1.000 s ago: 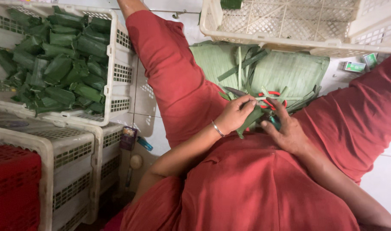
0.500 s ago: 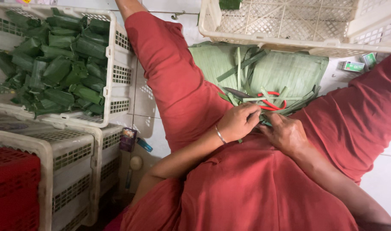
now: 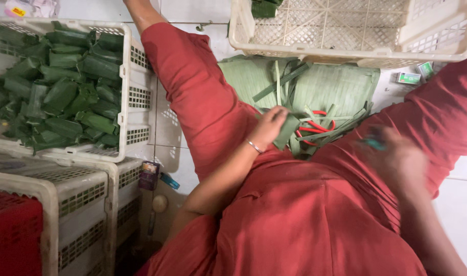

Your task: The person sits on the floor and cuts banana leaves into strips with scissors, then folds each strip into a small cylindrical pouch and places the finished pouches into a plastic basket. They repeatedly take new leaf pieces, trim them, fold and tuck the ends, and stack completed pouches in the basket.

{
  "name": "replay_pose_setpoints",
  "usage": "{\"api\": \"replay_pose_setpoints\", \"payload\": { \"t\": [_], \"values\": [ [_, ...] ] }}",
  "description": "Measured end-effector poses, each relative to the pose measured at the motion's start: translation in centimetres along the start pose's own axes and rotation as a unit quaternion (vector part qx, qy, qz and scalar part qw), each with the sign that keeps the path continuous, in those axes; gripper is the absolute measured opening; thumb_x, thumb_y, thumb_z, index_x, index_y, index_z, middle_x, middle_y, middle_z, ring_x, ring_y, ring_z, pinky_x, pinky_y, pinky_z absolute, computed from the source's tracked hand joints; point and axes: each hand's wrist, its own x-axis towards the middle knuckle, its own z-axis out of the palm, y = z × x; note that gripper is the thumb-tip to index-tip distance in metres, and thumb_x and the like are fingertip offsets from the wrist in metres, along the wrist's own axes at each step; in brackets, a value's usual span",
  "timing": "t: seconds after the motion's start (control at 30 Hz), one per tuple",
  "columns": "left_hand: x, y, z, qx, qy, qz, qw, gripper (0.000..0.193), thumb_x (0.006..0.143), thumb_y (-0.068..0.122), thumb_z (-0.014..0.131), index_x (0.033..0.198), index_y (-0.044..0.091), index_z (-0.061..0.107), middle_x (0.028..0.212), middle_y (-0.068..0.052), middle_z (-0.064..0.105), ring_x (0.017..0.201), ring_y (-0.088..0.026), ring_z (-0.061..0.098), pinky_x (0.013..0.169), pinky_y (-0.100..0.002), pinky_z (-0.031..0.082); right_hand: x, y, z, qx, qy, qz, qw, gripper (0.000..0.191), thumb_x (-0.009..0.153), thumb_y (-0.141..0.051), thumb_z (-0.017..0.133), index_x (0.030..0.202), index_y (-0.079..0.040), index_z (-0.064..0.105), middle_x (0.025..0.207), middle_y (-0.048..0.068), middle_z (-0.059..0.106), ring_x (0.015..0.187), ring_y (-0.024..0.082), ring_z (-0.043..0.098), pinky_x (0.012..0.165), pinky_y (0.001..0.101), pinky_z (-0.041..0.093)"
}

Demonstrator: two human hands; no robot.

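The left hand (image 3: 270, 125) grasps a folded leaf parcel (image 3: 287, 131) just beside the banana-leaf stack (image 3: 340, 87); the blurred right hand (image 3: 394, 156), nearer the body, has a grip I cannot tell.

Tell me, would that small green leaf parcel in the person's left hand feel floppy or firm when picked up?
Probably fairly firm: the leaf parcel keeps a folded, blocky shape under the left hand. Likely light, since the fingers alone pinch it. Its flat sides suggest it would not roll, like the wrapped parcels piled in the white crate.
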Motion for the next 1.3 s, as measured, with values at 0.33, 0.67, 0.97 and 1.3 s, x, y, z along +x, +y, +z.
{"api": "replay_pose_setpoints", "payload": {
  "t": [0.33, 0.67, 0.97, 1.3],
  "values": [
    [0.8, 1.0, -3.6, -0.478, -0.025, -0.117, 0.87, 0.037, 0.109, 0.031, 0.042, 0.137, 0.009, 0.051, 0.113, -0.017, 0.069, 0.094, -0.032, 0.072, 0.075, -0.04, 0.06, 1.1, 3.4, 0.1, -0.099, 0.092, -0.092, 0.987, 0.055, 0.089, -0.046, 0.076, 0.128, -0.007, 0.073, 0.141, 0.017, 0.062, 0.133, 0.035, 0.057, 0.11, 0.0464, 0.047],
    [0.4, 1.5, -3.9, -0.385, 0.02, -0.061, 0.92, 0.03, 0.111, 0.023, 0.058, 0.133, 0.003, 0.055, 0.117, -0.011, 0.067, 0.097, -0.026, 0.072, 0.078, -0.039, 0.061, 9.4, -4.7, 14.1, -0.128, -0.157, -0.149, 0.968, 0.04, 0.092, -0.028, 0.064, 0.131, -0.018, 0.061, 0.113, 0.01, 0.071, 0.108, 0.029, 0.069, 0.086, 0.046, 0.057],
    [0.5, 0.8, -3.3, -0.345, 0.047, -0.109, 0.931, 0.029, 0.107, 0.029, 0.057, 0.124, 0.006, 0.06, 0.105, -0.011, 0.071, 0.075, -0.024, 0.072, 0.06, -0.038, 0.061, 9.3, -2.6, 15.3, 0.051, -0.206, -0.039, 0.976, 0.06, 0.089, -0.047, 0.074, 0.115, 0.005, 0.057, 0.101, 0.033, 0.071, 0.101, 0.046, 0.067, 0.088, 0.0502, 0.055],
    [1.0, 0.0, -1.8, -0.137, 0.054, -0.113, 0.983, 0.025, 0.103, 0.022, 0.057, 0.114, 0.003, 0.067, 0.088, -0.003, 0.069, 0.068, -0.015, 0.067, 0.056, -0.03, 0.056, 7.0, -4.3, 6.5, 0.096, -0.239, -0.096, 0.961, 0.073, 0.074, -0.054, 0.079, 0.119, -0.002, 0.055, 0.107, 0.024, 0.071, 0.102, 0.042, 0.069, 0.086, 0.0489, 0.054]
  ]
}}
